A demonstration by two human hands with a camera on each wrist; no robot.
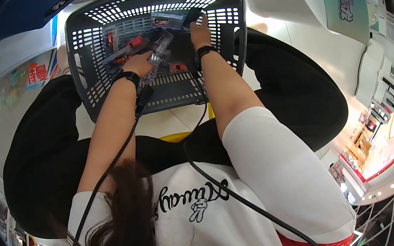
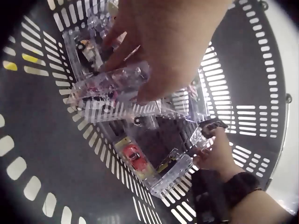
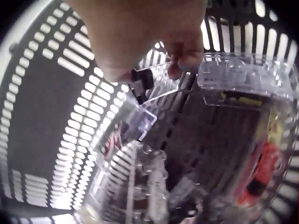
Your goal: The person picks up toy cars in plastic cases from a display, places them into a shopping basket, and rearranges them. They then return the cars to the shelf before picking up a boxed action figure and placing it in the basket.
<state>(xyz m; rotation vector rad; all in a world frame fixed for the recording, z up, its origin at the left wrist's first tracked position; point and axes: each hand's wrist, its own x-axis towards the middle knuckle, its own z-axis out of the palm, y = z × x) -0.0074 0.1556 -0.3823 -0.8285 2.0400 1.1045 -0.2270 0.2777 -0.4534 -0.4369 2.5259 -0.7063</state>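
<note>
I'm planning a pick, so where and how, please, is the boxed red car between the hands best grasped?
Probably best to pinch the boxed red car midway along its long sides, coming from above: the box is long and narrow, and its upper face looks uncovered.

A white shirt (image 1: 216, 241), printed with black lettering (image 1: 172, 201) and a cartoon hand (image 1: 199, 211), is worn with black trousers (image 1: 296, 91). Two black wrist straps (image 1: 205, 50) are worn, with black cables (image 1: 262, 211) attached.
</note>
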